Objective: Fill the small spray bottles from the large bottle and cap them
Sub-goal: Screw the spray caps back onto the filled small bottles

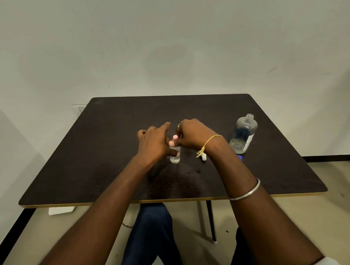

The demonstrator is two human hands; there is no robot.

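Your left hand (153,142) is wrapped around the small clear plastic spray bottle (175,157), which stands upright near the middle of the dark brown tabletop (91,156), forefinger sticking out loose. Your right hand (192,136) is pinched shut on its pink spray cap (173,141) at the neck. A small white piece (204,156) lies just beside your right wrist. The large clear bottle (243,134), uncapped and partly full, stands toward the right edge.
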